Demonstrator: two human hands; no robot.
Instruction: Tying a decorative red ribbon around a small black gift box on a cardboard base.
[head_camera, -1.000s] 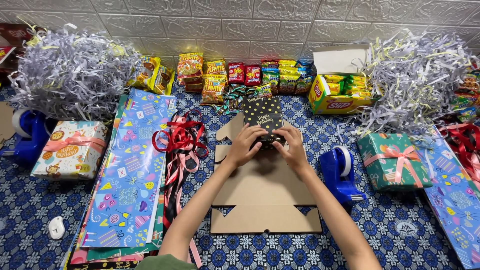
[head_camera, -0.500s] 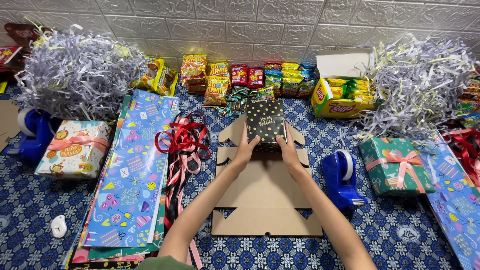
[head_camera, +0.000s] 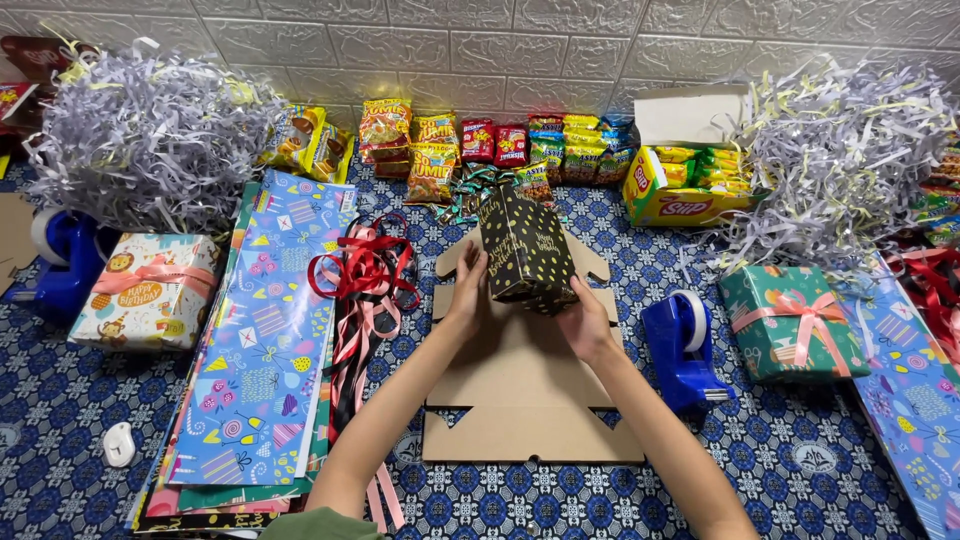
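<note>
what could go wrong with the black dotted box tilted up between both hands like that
The black gold-dotted wrapped box is tilted on edge, pinched only by the left hand and right hand at its lower sides, so it could slip or tip back onto the tree-shaped brown cardboard. Fingers pressing the paper may crease or tear the wrapping. The loose red and pink ribbons beside the left forearm could get snagged.

Gift-wrapping table — wrapping paper (head_camera: 265, 340), ribbons (head_camera: 365, 270)

2 bare forearms, an olive-green garment edge (head_camera: 310, 525) below.
</note>
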